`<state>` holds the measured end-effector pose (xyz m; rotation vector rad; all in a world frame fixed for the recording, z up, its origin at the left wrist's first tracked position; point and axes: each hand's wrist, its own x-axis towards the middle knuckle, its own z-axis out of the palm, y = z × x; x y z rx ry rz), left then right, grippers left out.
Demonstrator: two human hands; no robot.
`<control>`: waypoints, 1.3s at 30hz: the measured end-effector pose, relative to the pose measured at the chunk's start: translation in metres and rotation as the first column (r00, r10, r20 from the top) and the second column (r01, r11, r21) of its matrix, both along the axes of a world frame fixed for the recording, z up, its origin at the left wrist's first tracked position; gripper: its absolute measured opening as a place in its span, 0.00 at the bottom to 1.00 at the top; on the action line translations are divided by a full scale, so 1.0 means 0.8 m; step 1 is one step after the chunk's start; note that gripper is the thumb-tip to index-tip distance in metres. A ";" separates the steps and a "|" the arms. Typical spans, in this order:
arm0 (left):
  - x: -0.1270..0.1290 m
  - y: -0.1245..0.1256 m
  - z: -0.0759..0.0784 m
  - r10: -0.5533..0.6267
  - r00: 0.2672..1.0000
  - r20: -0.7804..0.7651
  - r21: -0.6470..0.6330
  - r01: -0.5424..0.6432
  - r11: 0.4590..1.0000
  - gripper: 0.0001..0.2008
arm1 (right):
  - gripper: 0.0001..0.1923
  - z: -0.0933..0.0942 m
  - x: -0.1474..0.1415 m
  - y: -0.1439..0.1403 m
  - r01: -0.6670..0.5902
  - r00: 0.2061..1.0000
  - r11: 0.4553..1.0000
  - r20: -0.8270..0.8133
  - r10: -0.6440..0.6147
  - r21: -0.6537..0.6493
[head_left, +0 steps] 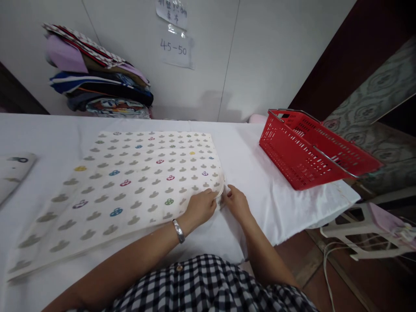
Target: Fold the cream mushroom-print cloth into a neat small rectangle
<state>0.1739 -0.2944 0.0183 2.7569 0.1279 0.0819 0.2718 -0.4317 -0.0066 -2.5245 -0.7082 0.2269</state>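
A folded white cloth [146,167] printed with grey mushroom shapes and a few coloured ones lies spread on the table in front of me. My left hand [202,207], with a silver bracelet at the wrist, pinches its near right corner, where the edge curls up a little. Close beside it, my right hand [238,204] has its fingers bent at the same corner, seemingly on the lower layers. Its fingertips are partly hidden against the cloth edge.
White fabric covers the table [247,151]. A red plastic basket [292,151] with metal handles stands at the right. Folded fabrics [100,78] are piled at the back left. Another printed cloth [14,171] lies at the left edge. A white plastic stool [360,229] stands right of the table.
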 end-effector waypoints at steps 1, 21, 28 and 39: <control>0.000 0.000 -0.002 0.010 1.000 0.019 -0.004 -0.010 1.000 0.11 | 0.17 0.002 -0.002 0.002 -0.010 1.000 0.999 0.015 0.011 -0.030; -0.005 0.019 0.011 0.091 0.993 0.077 0.005 -0.091 0.996 0.09 | 0.30 -0.016 -0.005 0.006 0.512 0.747 0.531 -0.655 0.113 0.675; -0.005 0.008 0.007 0.031 0.997 0.069 -0.007 -0.030 1.000 0.13 | 0.34 -0.005 -0.016 0.007 0.571 0.616 0.487 -0.737 0.278 0.661; -0.003 0.004 0.012 0.028 0.998 0.051 -0.005 -0.028 1.000 0.11 | 0.37 -0.001 -0.024 0.011 0.423 0.746 0.527 -0.614 0.259 0.737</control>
